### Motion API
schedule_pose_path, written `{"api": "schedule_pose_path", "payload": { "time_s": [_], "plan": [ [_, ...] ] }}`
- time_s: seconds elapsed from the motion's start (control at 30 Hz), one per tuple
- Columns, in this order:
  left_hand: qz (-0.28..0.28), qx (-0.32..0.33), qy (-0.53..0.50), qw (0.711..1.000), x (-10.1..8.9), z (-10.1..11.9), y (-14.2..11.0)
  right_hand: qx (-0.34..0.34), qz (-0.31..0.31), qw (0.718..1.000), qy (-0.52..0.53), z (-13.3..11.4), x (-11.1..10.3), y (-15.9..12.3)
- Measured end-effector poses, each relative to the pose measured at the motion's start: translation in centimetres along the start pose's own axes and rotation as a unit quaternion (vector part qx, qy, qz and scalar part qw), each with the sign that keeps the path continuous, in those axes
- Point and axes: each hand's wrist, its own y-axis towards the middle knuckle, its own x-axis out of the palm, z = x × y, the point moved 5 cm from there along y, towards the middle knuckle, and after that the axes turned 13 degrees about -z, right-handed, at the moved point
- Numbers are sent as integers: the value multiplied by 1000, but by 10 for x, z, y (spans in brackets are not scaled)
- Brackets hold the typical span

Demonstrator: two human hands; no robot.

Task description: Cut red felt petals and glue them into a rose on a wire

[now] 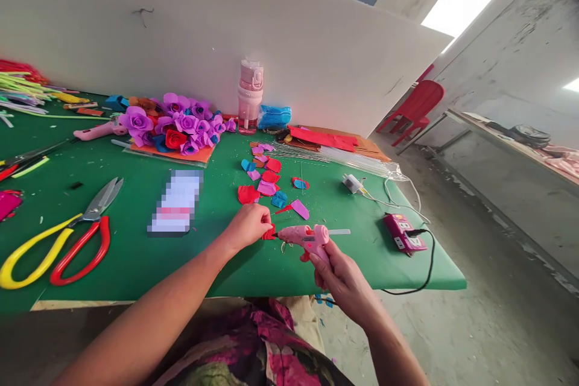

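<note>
My right hand (333,268) is wrapped round the handle of a pink glue gun (303,236), with a clear glue stick (339,231) poking out of its back. The gun's dark nozzle points left and meets a small red petal piece (269,233). Pinched in the fingers of my left hand (250,224) is that red piece, partly hidden by them. Just beyond my hands lie loose red, purple and blue petal pieces (268,188) in a rough column. A purple petal (300,209) rests closest to the gun.
Scissors (97,205) with yellow and red handles lie at left, near a blurred-out rectangle (176,202). Finished purple flowers (185,123), a second glue gun (99,130) and a pink bottle (250,96) stand behind. At right are a power strip (404,234), white charger (353,183) and cables.
</note>
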Motion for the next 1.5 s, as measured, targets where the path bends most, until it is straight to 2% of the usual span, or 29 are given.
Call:
{"api": "schedule_pose_path", "payload": {
  "time_s": [0.43,0.8,1.5],
  "plan": [
    [-12,-14,21,1000,-1,2,0,5,-26,993,-112,-9,9,5],
    [-13,-13,26,1000,-2,3,-1,-10,-10,983,-181,-17,9,8],
    [-17,-13,19,1000,-1,2,0,-7,-8,975,-222,-19,12,11]
  ]
}}
